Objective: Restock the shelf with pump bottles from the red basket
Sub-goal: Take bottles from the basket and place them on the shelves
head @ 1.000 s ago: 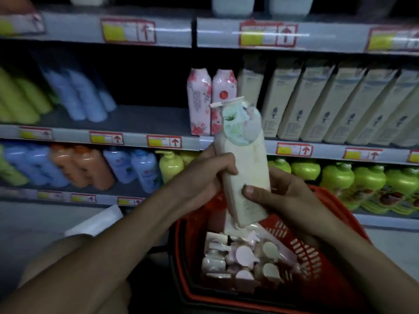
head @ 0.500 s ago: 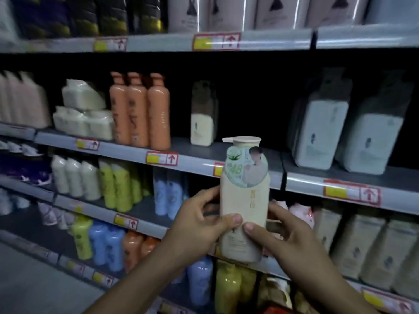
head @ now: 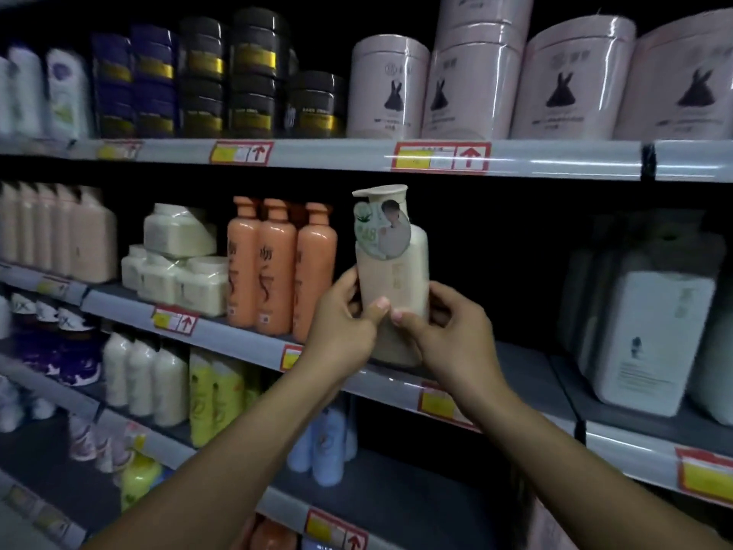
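A cream pump bottle (head: pixel 396 271) with a round green-and-grey tag at its neck stands upright at the front of the middle shelf (head: pixel 523 367), in a dark gap right of the orange bottles. My left hand (head: pixel 341 323) grips its lower left side and my right hand (head: pixel 448 331) grips its lower right side, thumbs meeting on the front. Its base is at the shelf board; whether it rests there I cannot tell. The red basket is out of view.
Three orange bottles (head: pixel 277 267) stand close left of the held bottle. White boxed bottles (head: pixel 650 331) stand farther right. Pink rabbit tubs (head: pixel 472 81) and black jars (head: pixel 254 77) fill the shelf above. Yellow, white and blue bottles fill the lower shelves.
The view rose from the basket to the upper shelves. Both hands carried the cream bottle up and forward, into the gap beside the orange bottles.
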### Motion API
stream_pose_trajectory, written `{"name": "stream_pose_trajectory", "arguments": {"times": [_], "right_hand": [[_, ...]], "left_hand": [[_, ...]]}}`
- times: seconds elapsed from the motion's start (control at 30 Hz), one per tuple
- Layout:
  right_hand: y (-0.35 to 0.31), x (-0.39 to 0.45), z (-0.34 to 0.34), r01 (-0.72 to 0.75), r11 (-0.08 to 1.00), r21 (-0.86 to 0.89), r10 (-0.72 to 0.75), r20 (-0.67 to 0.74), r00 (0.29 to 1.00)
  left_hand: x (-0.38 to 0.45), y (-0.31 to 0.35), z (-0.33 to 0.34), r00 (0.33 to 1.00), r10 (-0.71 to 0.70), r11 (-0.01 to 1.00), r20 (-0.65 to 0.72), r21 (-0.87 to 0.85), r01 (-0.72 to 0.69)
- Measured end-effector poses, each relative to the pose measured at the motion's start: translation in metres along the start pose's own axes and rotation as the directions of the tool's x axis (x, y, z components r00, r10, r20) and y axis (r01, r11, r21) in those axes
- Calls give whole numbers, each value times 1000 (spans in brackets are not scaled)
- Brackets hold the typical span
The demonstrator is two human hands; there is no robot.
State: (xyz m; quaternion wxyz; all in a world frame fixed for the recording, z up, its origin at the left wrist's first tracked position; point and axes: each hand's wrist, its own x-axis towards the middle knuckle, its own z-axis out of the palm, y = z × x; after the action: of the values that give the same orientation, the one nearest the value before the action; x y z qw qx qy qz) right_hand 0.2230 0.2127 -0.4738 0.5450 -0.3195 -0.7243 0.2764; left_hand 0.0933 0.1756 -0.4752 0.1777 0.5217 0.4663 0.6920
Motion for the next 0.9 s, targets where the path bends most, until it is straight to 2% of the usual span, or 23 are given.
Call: {"name": "stream_pose_trajectory", "arguments": {"times": [0.27, 0.37, 0.53, 0.67, 0.9], "right_hand": [[49, 37, 38, -117, 992, 42, 116, 18, 993], [52, 38, 39, -129, 990, -57, 132, 61, 989], [54, 24, 38, -161, 969, -188, 169, 27, 985], [53, 26, 42, -171, 962, -214, 174, -4, 985], [53, 27, 43, -153, 964, -218, 157, 1, 988]], "left_hand": [[48, -42, 4, 999, -48, 977, -26, 208, 52], [51, -49, -5, 997, -29, 956, -65, 288, 46], [40, -61, -8, 994, -87, 935, -60, 339, 102], [42, -68, -6, 990, -45, 918, -132, 386, 93], [41, -70, -5, 991, -54, 920, -120, 379, 96]]}}
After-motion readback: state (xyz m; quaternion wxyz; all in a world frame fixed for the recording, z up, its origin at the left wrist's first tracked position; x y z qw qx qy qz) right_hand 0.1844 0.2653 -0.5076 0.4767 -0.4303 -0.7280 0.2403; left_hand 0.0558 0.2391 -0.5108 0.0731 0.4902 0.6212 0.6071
